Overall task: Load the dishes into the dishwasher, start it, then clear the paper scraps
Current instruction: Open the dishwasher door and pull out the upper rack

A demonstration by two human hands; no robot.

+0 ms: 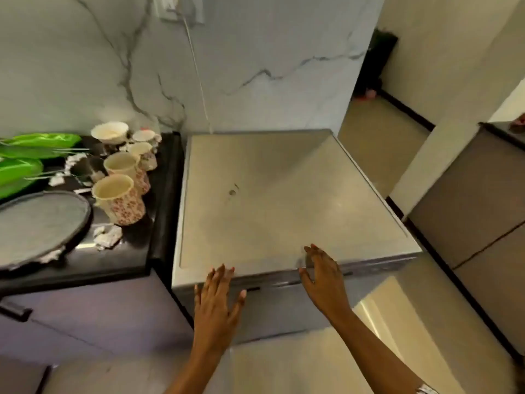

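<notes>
The silver dishwasher (284,200) stands closed beside the dark worktop (136,251), against the marble wall (255,52). Both hands are at its front top edge, spread wide and holding nothing: the left hand (217,305) just before the edge, the right hand (324,277) with fingertips over the corner of the top. On the worktop wait the flowered mugs (119,194), a grey round plate (39,223) and green plates (20,169). White paper scraps (108,237) lie between the mugs and the grey plate.
</notes>
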